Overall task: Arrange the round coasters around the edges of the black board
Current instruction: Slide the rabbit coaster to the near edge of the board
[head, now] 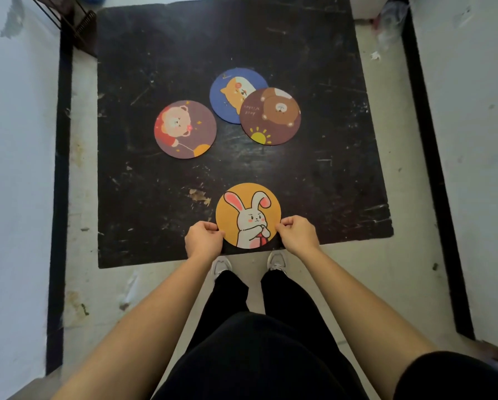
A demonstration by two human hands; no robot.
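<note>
A scratched black board [161, 197] lies on the floor. An orange rabbit coaster [247, 213] sits at the middle of its near edge. My left hand [203, 241] pinches the coaster's left rim and my right hand [298, 233] pinches its right rim. Near the board's centre lie a purple coaster with a red-clad bear [185, 129], a blue coaster with an orange dog [230, 93], and a brown bear coaster [270, 116] that overlaps the blue one's right side.
The board rests on a pale, stained floor [386, 284] framed by black strips at left [58, 197] and right [438, 197]. My white shoes [276, 261] stand just below the board's near edge. A dark metal rack [74, 21] touches the far left corner.
</note>
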